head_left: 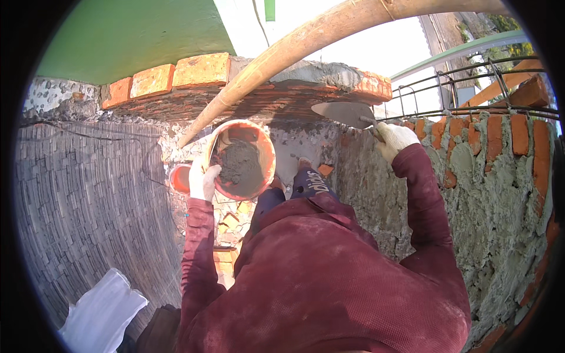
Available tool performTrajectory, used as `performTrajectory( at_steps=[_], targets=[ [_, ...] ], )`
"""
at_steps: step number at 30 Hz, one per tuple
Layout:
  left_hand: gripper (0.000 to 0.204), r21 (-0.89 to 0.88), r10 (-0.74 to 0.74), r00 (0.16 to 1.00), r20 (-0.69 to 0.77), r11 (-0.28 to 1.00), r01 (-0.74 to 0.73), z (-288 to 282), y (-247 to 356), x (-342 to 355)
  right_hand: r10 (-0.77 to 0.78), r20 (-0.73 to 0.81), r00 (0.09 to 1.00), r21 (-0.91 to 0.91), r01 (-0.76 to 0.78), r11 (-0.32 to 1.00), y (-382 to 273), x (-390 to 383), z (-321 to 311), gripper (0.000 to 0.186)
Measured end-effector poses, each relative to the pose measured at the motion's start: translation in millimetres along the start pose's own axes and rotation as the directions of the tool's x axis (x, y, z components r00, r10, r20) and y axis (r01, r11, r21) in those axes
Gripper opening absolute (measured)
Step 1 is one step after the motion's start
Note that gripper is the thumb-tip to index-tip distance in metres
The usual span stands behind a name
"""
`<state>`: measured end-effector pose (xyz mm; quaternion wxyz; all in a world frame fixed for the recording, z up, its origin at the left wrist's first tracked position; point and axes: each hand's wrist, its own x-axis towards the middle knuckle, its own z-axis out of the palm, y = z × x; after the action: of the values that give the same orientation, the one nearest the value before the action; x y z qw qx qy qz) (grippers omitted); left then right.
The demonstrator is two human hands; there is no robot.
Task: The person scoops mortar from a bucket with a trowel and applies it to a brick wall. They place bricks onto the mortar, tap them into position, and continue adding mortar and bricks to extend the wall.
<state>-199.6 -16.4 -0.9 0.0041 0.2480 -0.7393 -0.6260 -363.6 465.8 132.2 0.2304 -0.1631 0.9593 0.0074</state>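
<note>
Left hand (203, 181) grips the bucket (267, 150), right hand (395, 140) clasps the trowel (344, 113) near the right end of the brick wall (276, 107), pole (288, 51) slanting across, rubble (231, 221) underfoot.

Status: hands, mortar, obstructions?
Left hand on bucket rim; right hand gripping trowel. Mortar inside bucket. Pole slants across brickwork.

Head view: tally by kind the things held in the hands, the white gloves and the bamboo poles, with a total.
Bucket: 1, in the left hand
Trowel: 1, in the right hand
White gloves: 2, one on each hand
Bamboo pole: 1
Total: 5
</note>
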Motion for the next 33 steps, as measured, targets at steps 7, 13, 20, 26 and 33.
performTrajectory(
  at_steps=[7, 13, 20, 26, 33],
  targets=[
    [0.027, 0.163, 0.185, 0.956, 0.226, 0.961, -0.224, 44.4, 27.7, 30.3, -0.409, -0.401, 0.82, -0.098, 0.405, 0.909, -128.2, 61.8, 81.2, 0.016],
    [0.02, 0.093, 0.158, 0.953, 0.26, 0.978, -0.188, 70.6, 96.7, 22.1, -0.556, 0.073, 0.828, 0.084, 0.55, 0.831, -129.0, 53.0, 125.7, 0.028],
    [0.022, 0.371, 0.06, 0.966, 0.251, 0.916, -0.154, 31.2, 111.8, -2.6, -0.636, -0.181, 0.75, 0.176, 0.661, 0.729, -130.8, 47.5, 56.2, 0.034],
    [0.02, 0.368, 0.068, 0.966, 0.25, 0.916, -0.159, 23.2, 137.7, -5.0, -0.722, -0.027, 0.691, -0.179, 0.708, 0.683, -163.5, 32.0, 96.2, 0.026],
    [0.022, 0.611, 0.112, 0.925, 0.364, 0.721, -0.328, 44.0, 165.3, -5.5, -0.628, 0.128, 0.768, 0.061, 0.626, 0.778, -173.7, 75.5, 27.9, 0.023]
  ],
)
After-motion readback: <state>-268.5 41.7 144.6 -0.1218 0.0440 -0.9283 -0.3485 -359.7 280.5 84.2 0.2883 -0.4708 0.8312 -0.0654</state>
